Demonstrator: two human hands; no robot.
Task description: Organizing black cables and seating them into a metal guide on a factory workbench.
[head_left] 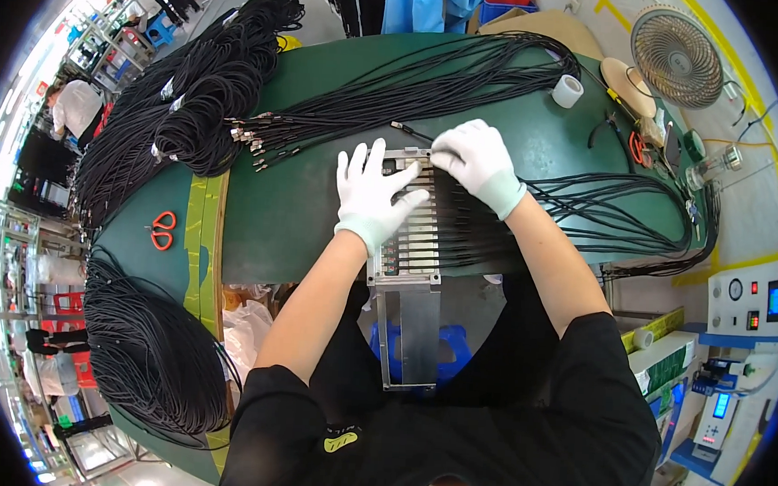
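Note:
A long metal fixture (404, 282) with a row of narrow slots lies across the table's near edge. Black cables (469, 234) run side by side out of its right side. My left hand (370, 194), in a white glove, rests over the fixture's left part with its fingers spread, thumb and forefinger reaching across the slots. At the fixture's upper right corner my right hand (477, 158), also gloved in white, has its fingertips pinched together; what sits between them is hidden. One loose cable end (402, 127) with a metal tip lies just beyond the fixture, beside my right hand.
Heaped coils of black cable (207, 101) cover the left, with another bundle (150, 354) nearer. Tipped cables (352, 109) stretch across the back. Orange-handled scissors (163, 230) lie left. A white roll (567, 91), pliers (606, 131) and a fan (678, 57) stand right.

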